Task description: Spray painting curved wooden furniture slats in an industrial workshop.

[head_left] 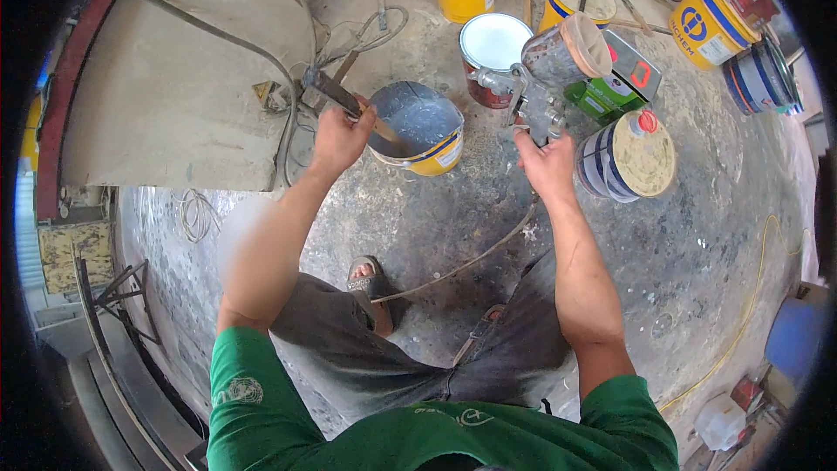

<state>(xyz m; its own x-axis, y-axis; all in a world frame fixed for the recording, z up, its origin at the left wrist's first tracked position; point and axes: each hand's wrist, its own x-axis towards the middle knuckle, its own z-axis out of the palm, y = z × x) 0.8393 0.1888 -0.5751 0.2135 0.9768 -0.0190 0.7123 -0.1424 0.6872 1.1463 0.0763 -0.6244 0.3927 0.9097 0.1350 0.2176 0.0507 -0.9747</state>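
Spray gun (534,109) is sitting in my right hand (551,161), to the right of the open yellow bucket (433,160), with my thumb showing against its handle and my other fingers mostly hidden behind it. Its stained cup (558,54) is leaning away from the bucket, so I am judging the whole thing top-heavy: hard, stiff metal below, a weight above that is probably pulling on my wrist, perhaps slick where paint is coating it. Gripping the handle firmly is looking like the sound hold; the cup, I am guessing, would be a poor place to grab. A thin hose (436,281) is trailing on the near side of the bucket, likely adding some drag. My left hand (340,135), just left of the bucket, is clasping a flat stick (385,131), seemingly light and rigid; whether its lower end is touching the bucket, I cannot tell.
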